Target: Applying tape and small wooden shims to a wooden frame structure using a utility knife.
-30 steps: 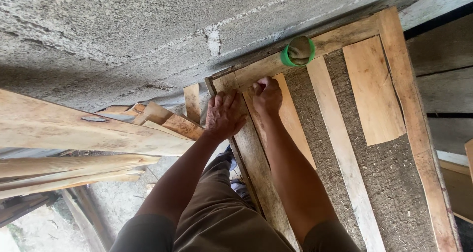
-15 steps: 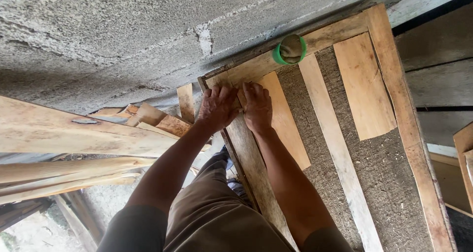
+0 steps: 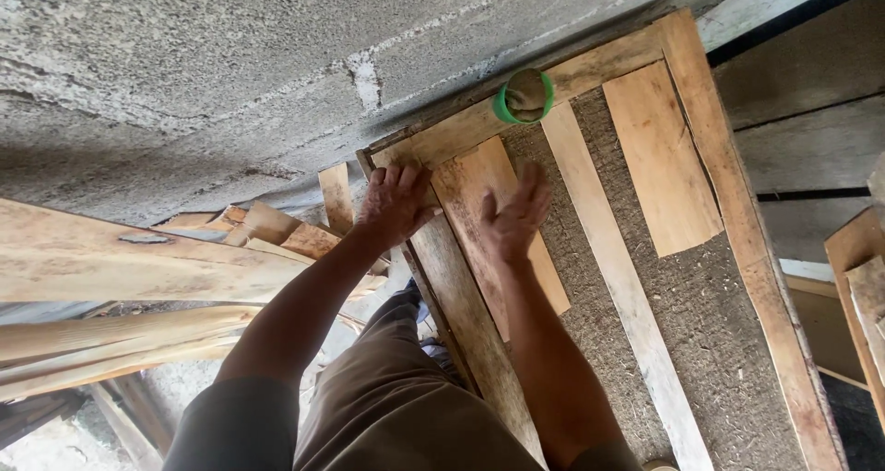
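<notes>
I see my left hand (image 3: 395, 204) lying flat, fingers spread, on the frame's corner at centre frame; my right hand (image 3: 516, 215) open over the short plank (image 3: 489, 190), gripping nothing; green cup (image 3: 525, 96) above.

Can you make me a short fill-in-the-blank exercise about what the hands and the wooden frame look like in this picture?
1. The left hand rests flat on the near ____ of the wooden frame.
2. The right hand is open, fingers spread, over a short ____ lying inside the frame.
3. A round cup with a ____ rim sits on the frame's far rail.
4. Behind the frame stands a rough grey ____.

Missing words: corner; board; green; wall
</notes>
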